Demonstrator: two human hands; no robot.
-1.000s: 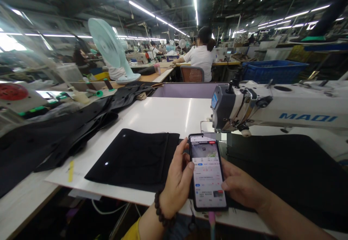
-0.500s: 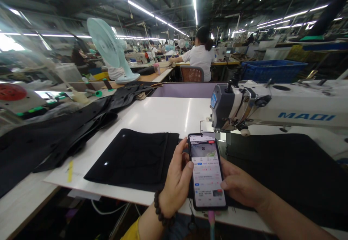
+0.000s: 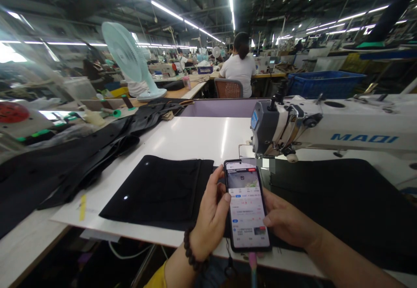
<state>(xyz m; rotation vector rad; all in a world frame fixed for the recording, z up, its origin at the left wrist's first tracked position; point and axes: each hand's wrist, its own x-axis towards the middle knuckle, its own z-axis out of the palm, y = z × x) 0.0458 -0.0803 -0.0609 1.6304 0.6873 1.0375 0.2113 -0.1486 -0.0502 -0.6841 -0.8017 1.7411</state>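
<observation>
A smartphone (image 3: 249, 218) with a lit screen is held upright between both hands over the table's front edge. My left hand (image 3: 211, 216) grips its left side, thumb along the edge; a dark bead bracelet circles that wrist. From the right, my right hand (image 3: 289, 220) holds the other side, its thumb at the screen's edge. A pink cable plug (image 3: 253, 259) sits at the phone's bottom end. Left of the phone, a folded black fabric piece (image 3: 159, 192) with two shiny round spots lies flat. Another black fabric (image 3: 339, 205) spreads under the sewing machine (image 3: 312, 127) at the right.
More black fabric (image 3: 81, 162) is heaped along the table's left side. A pale green fan (image 3: 127, 55) stands behind it, near thread spools (image 3: 127, 101). A blue crate (image 3: 325, 84) sits beyond the machine. Farther off, a person in a white shirt (image 3: 239, 71) sits facing away.
The view has shifted very slightly. Both hands keep the phone in the same hold. The seated person ahead has drawn in an arm that was stretched left.
</observation>
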